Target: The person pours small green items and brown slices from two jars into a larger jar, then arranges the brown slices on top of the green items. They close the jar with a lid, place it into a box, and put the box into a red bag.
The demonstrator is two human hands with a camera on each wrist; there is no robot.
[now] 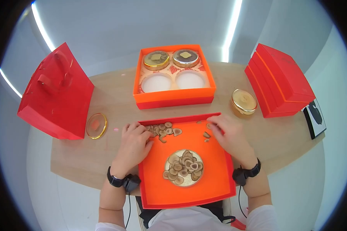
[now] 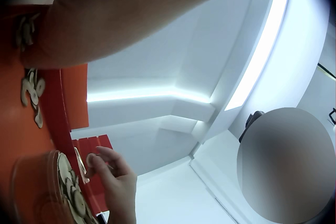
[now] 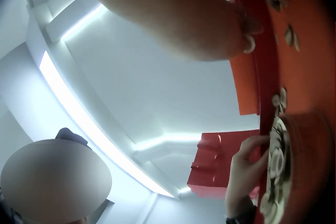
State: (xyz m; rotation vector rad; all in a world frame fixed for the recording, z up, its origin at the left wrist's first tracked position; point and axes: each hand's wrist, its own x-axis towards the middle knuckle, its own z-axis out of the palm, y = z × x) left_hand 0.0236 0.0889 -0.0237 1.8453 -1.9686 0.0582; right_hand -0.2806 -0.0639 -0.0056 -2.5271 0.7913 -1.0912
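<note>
My right hand [image 1: 228,136] pinches one dried round slice [image 1: 209,126] between thumb and fingertips, over the far right corner of a red-rimmed orange tray [image 1: 158,192]. The slice also shows at its fingertips in both wrist views. My left hand [image 1: 136,143] lies across the tray's left rim, fingertips right at a heap of brown-edged slices [image 1: 167,130]; those fingertips are partly hidden, and I cannot tell whether they hold a slice. A clear round jar [image 3: 310,155] full of the same slices stands in the tray. A few loose slices [image 1: 206,135] lie near my right hand.
Behind the tray stands an orange gift box [image 1: 173,96] with two lidded jars and two round hollows. A red bag [image 1: 58,100] and a gold-rimmed lid [image 1: 97,126] are at left. At right are a gold-lidded jar [image 1: 243,102] and red boxes [image 1: 277,81].
</note>
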